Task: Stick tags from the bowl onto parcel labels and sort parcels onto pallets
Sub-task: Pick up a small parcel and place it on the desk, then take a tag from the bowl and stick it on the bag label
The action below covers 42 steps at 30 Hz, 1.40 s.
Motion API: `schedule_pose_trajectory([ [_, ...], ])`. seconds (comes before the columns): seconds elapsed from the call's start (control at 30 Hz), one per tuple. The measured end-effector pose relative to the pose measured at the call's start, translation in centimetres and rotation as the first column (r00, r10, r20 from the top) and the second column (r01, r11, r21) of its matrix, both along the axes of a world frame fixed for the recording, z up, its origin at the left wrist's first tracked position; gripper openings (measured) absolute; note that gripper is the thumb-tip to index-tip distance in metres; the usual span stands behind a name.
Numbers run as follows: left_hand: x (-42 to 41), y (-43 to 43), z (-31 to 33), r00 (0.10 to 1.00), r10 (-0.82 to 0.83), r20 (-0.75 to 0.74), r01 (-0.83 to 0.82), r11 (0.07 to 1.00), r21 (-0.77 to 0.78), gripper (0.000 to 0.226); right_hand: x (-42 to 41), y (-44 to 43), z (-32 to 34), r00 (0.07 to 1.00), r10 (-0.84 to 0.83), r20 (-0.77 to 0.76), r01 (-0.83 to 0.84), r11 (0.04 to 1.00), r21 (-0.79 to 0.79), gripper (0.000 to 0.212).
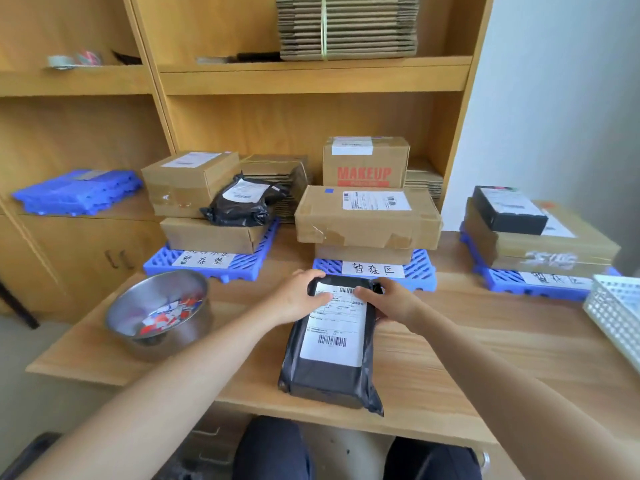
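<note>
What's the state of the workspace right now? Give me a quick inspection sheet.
Surface: wooden table, bare wood around the parcel.
Job's things: black parcel lies flat, white label up; steel bowl to its left holds tags; left pallet, middle pallet and right pallet behind carry stacked parcels.
Clutter: white basket at the table's right edge.
Hands: left hand and right hand grip the black parcel's far end, one per side.
Cables: nothing seen.
Surroundings: wooden shelving with bundled flat cartons, tape rolls, spare blue pallets.
</note>
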State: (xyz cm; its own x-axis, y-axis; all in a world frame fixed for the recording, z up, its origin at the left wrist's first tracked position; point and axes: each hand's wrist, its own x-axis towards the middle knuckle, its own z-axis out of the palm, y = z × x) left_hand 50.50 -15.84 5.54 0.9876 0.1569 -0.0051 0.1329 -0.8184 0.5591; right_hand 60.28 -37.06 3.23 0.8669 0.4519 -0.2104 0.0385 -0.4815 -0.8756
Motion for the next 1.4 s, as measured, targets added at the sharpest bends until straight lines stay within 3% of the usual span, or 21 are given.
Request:
schedule_pose_trajectory([
  [0.1, 0.4, 0.6, -1.5, 0.997, -0.010, -0.071, 0.010, 1.000, 0.005, 0.054, 0.6, 0.5, -1.3, 0.987, 0.096, 0.126, -0.063, 0.968, -0.245, 0.053],
  [0.47, -0.2, 3.2, -1.6, 1.000, 0.014, -0.013, -0.014, 1.000, 0.006, 0.042, 1.3, 2.3, -0.4, 0.923, 0.203, 0.328, -0.021, 0.875, -0.484, 0.062],
  [0.63, -1.1, 4.1, -0.7, 0.998, 0.049, 0.029, -0.049, 0.999, 0.006, 0.036, -0.1, 4.0, 1.0, 0.814, 0.298, 0.499, -0.016, 0.870, -0.494, 0.048],
  [0.83, -4.1, 7.2, 1.3, 0.988, 0.120, 0.099, -0.125, 0.991, 0.048, 0.032, -2.2, 9.6, 3.9, 0.729, 0.330, 0.600, -0.132, 0.928, -0.350, 0.015],
  [0.97, -7.0, 10.8, 1.7, 0.969, 0.185, 0.166, -0.189, 0.982, 0.010, 0.026, -3.7, 14.9, 4.8, 0.670, 0.360, 0.650, -0.196, 0.929, -0.313, 0.036],
  [1.1, -10.3, 14.9, 1.9, 0.935, 0.287, 0.207, -0.294, 0.956, 0.004, 0.019, -5.8, 20.3, 5.4, 0.625, 0.428, 0.653, -0.300, 0.904, -0.305, 0.024],
  [1.23, -14.0, 19.5, 2.0, 0.903, 0.385, 0.191, -0.401, 0.914, 0.053, 0.026, -7.2, 25.4, 5.0, 0.583, 0.518, 0.626, -0.382, 0.855, -0.351, 0.022],
  [1.4, -16.8, 23.7, 0.8, 0.875, 0.447, 0.184, -0.466, 0.881, 0.080, 0.024, -8.3, 29.9, 4.3, 0.470, 0.623, 0.625, -0.467, 0.777, -0.423, 0.035],
])
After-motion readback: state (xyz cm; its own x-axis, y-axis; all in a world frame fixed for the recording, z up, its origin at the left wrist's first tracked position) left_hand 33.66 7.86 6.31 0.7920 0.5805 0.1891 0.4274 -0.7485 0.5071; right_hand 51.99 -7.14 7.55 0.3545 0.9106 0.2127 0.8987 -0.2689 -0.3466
